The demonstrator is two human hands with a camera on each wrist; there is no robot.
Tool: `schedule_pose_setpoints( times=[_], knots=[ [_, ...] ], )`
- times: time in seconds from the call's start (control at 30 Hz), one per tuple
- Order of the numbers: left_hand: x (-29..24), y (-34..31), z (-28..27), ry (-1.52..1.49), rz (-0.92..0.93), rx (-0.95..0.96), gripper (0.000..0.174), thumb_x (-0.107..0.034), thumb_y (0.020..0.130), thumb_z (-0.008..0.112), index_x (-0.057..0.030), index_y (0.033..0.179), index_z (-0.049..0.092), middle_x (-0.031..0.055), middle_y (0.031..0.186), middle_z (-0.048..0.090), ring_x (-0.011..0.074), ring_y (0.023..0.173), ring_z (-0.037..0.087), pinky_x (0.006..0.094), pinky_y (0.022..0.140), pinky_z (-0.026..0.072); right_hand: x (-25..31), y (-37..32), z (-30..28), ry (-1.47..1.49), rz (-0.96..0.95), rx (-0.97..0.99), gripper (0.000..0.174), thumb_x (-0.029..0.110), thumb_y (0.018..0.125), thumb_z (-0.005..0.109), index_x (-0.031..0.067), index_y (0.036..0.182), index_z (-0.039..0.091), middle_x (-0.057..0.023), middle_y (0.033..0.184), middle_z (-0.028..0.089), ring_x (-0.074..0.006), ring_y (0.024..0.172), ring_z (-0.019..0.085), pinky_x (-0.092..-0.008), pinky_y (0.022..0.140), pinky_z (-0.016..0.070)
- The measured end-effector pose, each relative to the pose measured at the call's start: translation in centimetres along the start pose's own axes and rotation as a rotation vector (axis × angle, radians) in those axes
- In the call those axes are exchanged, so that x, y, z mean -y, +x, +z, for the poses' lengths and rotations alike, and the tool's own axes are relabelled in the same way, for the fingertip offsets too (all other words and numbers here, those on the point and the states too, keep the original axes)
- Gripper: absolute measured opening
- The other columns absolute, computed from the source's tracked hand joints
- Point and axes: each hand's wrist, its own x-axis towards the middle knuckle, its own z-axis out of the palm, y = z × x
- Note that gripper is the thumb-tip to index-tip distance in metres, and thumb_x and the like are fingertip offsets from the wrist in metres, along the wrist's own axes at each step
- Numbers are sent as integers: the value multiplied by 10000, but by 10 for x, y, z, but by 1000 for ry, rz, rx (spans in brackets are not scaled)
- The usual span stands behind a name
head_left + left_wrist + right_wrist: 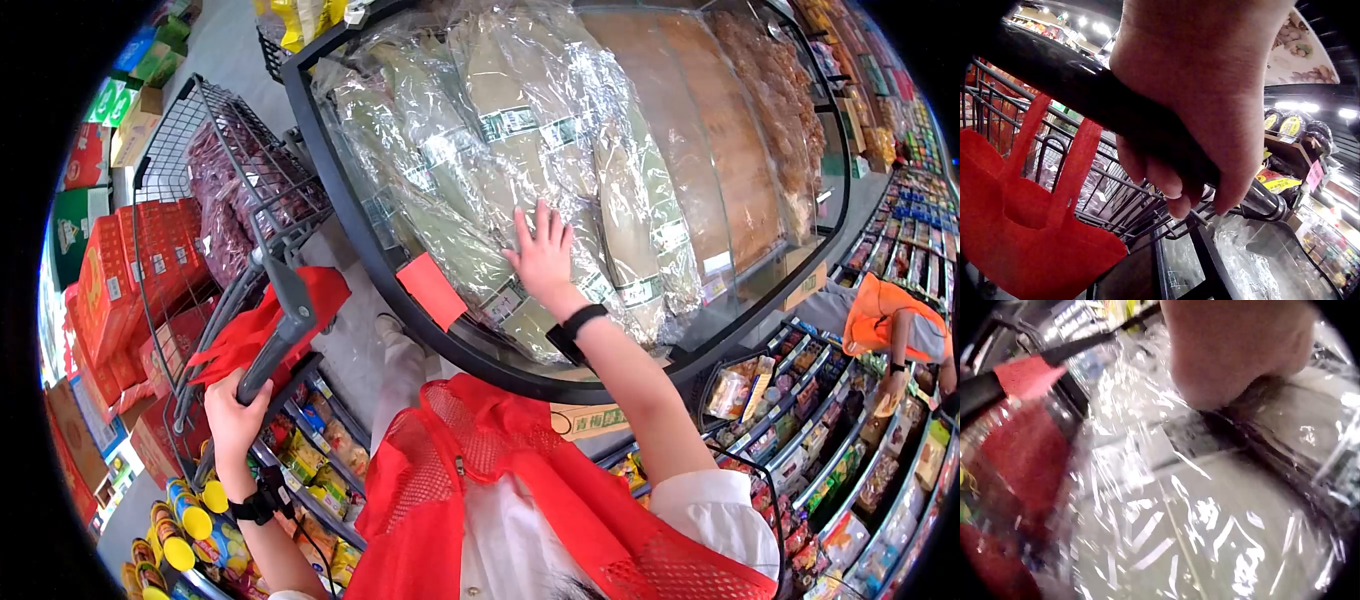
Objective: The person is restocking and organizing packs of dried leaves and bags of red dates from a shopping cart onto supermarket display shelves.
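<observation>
My left hand (234, 420) grips the shopping cart handle (275, 352), its fingers curled round the dark bar in the left wrist view. A red fabric bag (1029, 231) hangs by its straps from the cart beside that hand. My right hand (545, 258) rests with fingers spread on clear plastic packs (510, 85) of long, pale green, leaf-like pieces bearing green-and-white labels. These shiny packs lie side by side in a display bin with a black rim (335, 180). In the right wrist view the fingertips are partly hidden behind the hand.
Dark purple packs (225, 190) fill part of the cart. Red boxes (105, 285) are stacked at the left. A red card (432, 290) sits on the bin's near edge. Shelves of snacks (830, 440) run along the right, where a person in an orange vest (880, 315) reaches in.
</observation>
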Motion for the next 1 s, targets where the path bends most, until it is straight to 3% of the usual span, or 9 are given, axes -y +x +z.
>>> schedule_pose_setpoints(
  times=[0.03, 0.13, 0.33, 0.43, 0.5, 0.57, 0.77, 0.9, 1.0],
  knots=[
    [0, 0, -1, 9, -8, 5, 274, -155, 648, 669, 23, 608, 465, 164, 513, 408, 293, 461, 431, 331, 477, 357, 2, -2, 3, -69, 26, 141, 668, 458, 848, 443, 181, 1392, 173, -179, 1445, 55, -407, 1305, 90, -561, 1025, 112],
    [0, -1, -2, 1, -47, 31, 259, -155, 651, 666, 22, 617, 479, 160, 517, 414, 283, 462, 435, 324, 481, 362, 4, -3, 7, -66, 41, 116, 687, 447, 846, 458, 179, 1398, 149, -180, 1443, 56, -409, 1306, 85, -568, 1019, 120],
    [3, 1, 1, -1, 8, 8, 250, -157, 654, 667, 19, 623, 491, 155, 513, 414, 276, 451, 432, 323, 474, 361, -40, 2, -30, 130, 121, -279, 630, 356, 767, 588, 96, 1294, 360, -194, 1391, 227, -379, 1235, 272, -549, 1005, 205],
    [2, -1, -1, 18, 6, 11, 250, -155, 657, 667, 17, 619, 490, 156, 513, 421, 277, 446, 431, 321, 471, 361, -92, 12, -41, -20, 470, -151, 871, 389, 687, 668, 68, 1355, 211, -229, 1402, 154, -415, 1258, 220, -559, 1005, 187],
    [1, 0, -1, -8, 2, 20, 249, -146, 661, 666, 19, 614, 486, 157, 510, 423, 265, 443, 436, 317, 472, 362, -121, 10, -28, 91, 519, 46, 962, 420, 644, 700, 79, 1367, 164, -237, 1366, 198, -412, 1226, 261, -534, 992, 224],
    [2, -1, 1, -28, -8, 27, 248, -141, 662, 665, 20, 611, 483, 156, 507, 421, 250, 440, 440, 315, 471, 362, -129, 5, -24, 145, 532, 156, 955, 421, 644, 702, 96, 1368, 171, -230, 1349, 229, -405, 1208, 285, -523, 980, 247],
    [12, 0, 6, -73, -46, 40, 250, -125, 664, 657, 24, 606, 465, 145, 500, 388, 205, 433, 398, 316, 466, 345, -105, -28, 3, -62, 145, 57, 685, 400, 798, 550, 169, 1360, 234, -202, 1311, 285, -357, 1141, 342, -482, 936, 304],
    [22, -1, 8, -43, -55, 43, 256, -120, 663, 652, 29, 611, 451, 139, 506, 368, 206, 440, 351, 322, 467, 332, -109, -30, -5, -32, 89, -169, 672, 370, 781, 579, 126, 1333, 283, -172, 1268, 354, -353, 1114, 369, -446, 925, 332],
    [23, -1, 9, -61, -92, 63, 249, -118, 663, 650, 28, 617, 454, 142, 512, 377, 206, 439, 375, 318, 473, 339, -112, -28, -24, 217, 214, -75, 659, 326, 763, 609, 66, 1301, 329, -163, 1196, 411, -314, 1087, 402, -437, 894, 353]
  ],
)
